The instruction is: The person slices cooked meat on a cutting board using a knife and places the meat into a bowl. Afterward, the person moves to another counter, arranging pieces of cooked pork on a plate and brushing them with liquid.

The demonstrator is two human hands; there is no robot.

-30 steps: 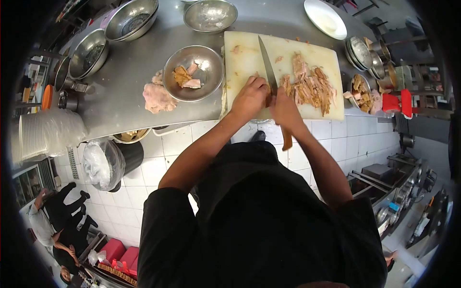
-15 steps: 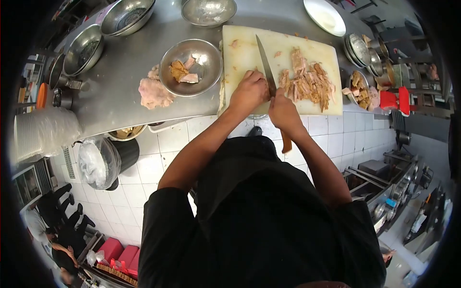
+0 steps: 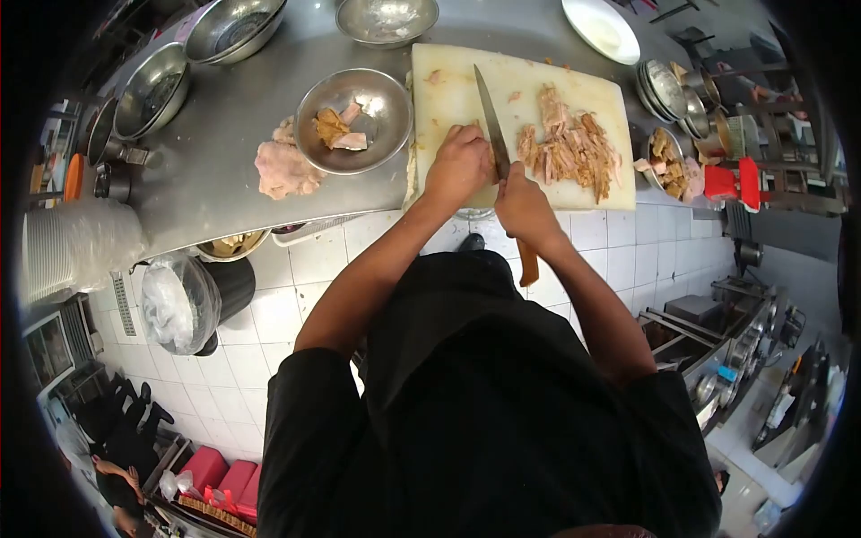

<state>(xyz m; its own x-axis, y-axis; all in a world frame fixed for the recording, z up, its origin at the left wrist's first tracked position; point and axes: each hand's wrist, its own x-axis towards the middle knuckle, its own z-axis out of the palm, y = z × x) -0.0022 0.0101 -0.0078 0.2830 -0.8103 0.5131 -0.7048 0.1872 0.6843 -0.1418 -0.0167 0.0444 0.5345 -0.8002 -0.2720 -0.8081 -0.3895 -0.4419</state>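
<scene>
My right hand (image 3: 527, 208) is wrapped around the wooden handle of a long kitchen knife (image 3: 490, 112). Its blade points away from me over the white cutting board (image 3: 466, 76). Close to the left of the blade, my left hand (image 3: 459, 166) has its fingers curled down on the board, pressing a piece of meat that is mostly hidden beneath them. Right of the knife lies a pile of sliced meat (image 3: 578, 152), cut into strips. A steel bowl (image 3: 390, 112) left of the board holds a few meat chunks (image 3: 339, 131).
Pale raw-looking meat (image 3: 285, 169) lies on the steel counter (image 3: 224, 108) beside the bowl. A white plate (image 3: 603, 29) and stacked metal bowls (image 3: 662, 90) stand right of the board. At the lower left is a bin with a plastic liner (image 3: 179, 305). Other people are at far lower left.
The view has shifted slightly. Both hands and the knife keep nearly the same place on the board, with the left fingers still curled beside the blade.
</scene>
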